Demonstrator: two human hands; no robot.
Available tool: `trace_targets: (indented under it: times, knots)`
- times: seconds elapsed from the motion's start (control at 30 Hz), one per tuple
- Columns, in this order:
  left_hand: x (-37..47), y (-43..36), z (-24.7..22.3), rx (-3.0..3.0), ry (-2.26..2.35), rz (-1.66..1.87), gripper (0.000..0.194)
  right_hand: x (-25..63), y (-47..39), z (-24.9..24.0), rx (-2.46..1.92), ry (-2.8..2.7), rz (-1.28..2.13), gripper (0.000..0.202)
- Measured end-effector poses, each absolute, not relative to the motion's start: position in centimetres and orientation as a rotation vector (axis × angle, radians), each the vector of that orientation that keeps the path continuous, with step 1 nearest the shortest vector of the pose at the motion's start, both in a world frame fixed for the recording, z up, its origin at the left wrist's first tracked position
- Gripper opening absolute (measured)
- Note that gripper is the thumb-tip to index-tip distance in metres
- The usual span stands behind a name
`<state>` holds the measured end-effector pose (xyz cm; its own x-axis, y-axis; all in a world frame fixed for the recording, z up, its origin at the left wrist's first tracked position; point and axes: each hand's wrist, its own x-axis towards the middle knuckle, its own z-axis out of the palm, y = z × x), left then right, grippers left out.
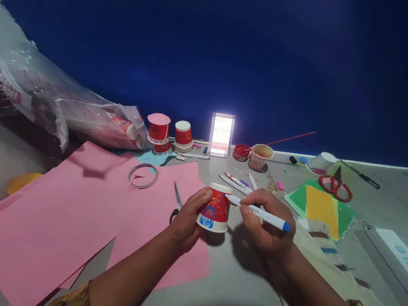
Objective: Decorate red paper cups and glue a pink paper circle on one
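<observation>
A red and white paper cup [215, 208], mouth down, sits in my left hand [190, 214], whose thumb presses its side. Blue marker strokes form a small shape on the cup's front. My right hand [268, 223] grips a white felt-tip marker [267, 216] with a blue end, and its tip meets the cup near the upper edge. Just left of my left hand lie scissors [177, 200], partly hidden behind it. Several loose markers [235, 183] rest behind the cup. Pink paper sheets [51, 212] spread under and left of my left forearm.
Farther back stand decorated cups [159, 129], a red paint jar [241, 152] and a patterned cup [261, 156] with a brush. A tape ring [143, 176] lies on pink paper. Red-handled scissors [336, 184] rest on green and yellow sheets at right, near a power strip [402, 257].
</observation>
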<state>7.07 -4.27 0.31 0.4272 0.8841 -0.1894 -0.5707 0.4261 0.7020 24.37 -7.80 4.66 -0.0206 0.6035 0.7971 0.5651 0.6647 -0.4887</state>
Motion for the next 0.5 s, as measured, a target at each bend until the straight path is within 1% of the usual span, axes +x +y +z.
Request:
trace_targets:
  times: [0.3, 0.5]
  knots:
    - [7.08, -4.37, 0.41, 0.662, 0.604, 0.987, 0.029, 24.34, -7.78, 4.75, -0.949, -1.694, 0.029, 0.011]
    - [7.06, -4.26, 0.0, 0.646, 0.619, 1.001, 0.028, 24.36, -7.81, 4.7, -0.95, -1.704, 0.051, 0.008]
